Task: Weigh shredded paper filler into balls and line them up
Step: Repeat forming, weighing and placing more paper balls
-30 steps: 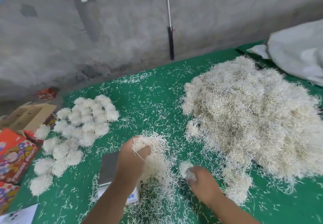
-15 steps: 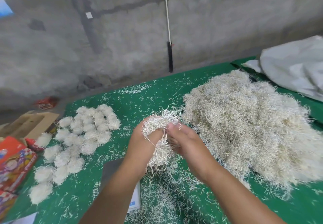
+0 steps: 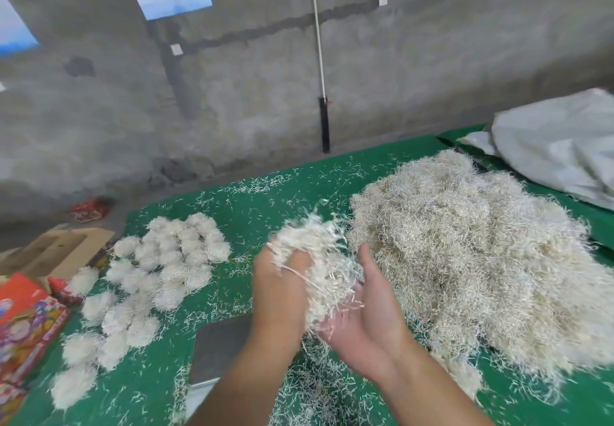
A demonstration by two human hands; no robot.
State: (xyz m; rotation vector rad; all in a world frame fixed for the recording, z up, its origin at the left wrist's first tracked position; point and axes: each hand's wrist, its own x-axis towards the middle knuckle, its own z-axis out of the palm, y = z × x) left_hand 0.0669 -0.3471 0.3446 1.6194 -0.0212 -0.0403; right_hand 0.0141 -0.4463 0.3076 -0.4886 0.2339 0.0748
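Note:
A loose clump of white shredded paper (image 3: 319, 259) is pressed between my two hands above the green table (image 3: 252, 199). My left hand (image 3: 282, 289) grips it from the left with fingers curled in. My right hand (image 3: 368, 306) cups it from below and the right, palm up. A big heap of shredded paper (image 3: 471, 259) lies on the right. Several finished paper balls (image 3: 149, 273) sit in rows on the left. The grey scale (image 3: 221, 342) lies under my left forearm, partly hidden.
Colourful red boxes (image 3: 26, 322) and an open cardboard box (image 3: 56, 253) stand at the left edge. A grey-white sack (image 3: 558, 146) lies at the far right. Loose shreds litter the table, thickest in front of me (image 3: 315, 389). A concrete wall stands behind.
My hands lifted the clump off the scale area and brought it together in the air. The right hand turned palm up under it. The camera tilted up.

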